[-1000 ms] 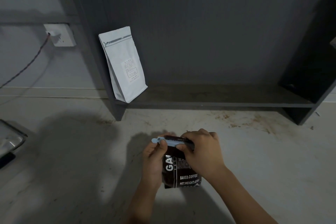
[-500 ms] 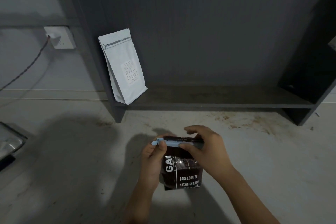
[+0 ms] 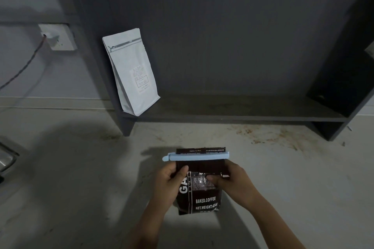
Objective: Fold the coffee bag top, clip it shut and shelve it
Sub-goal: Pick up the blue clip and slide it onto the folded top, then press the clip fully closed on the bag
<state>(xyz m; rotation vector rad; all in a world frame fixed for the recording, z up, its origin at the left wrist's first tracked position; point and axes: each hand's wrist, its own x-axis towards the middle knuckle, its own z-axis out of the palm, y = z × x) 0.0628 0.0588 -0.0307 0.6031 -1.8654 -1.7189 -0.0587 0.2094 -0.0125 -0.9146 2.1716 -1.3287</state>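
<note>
The left hand and the right hand are both grasping the coffee bag with their fingers, keeping it upright on the desk. A blue clip is sitting closed across the folded top, just above the fingers, and the shelf is lying well beyond them.

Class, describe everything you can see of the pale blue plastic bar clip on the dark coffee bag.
The pale blue plastic bar clip is long, slim and looks matte, with a rounded tab at its left end. It lies level across the dark coffee bag just below the top edge. Neither the left hand nor the right hand touches it.
</note>
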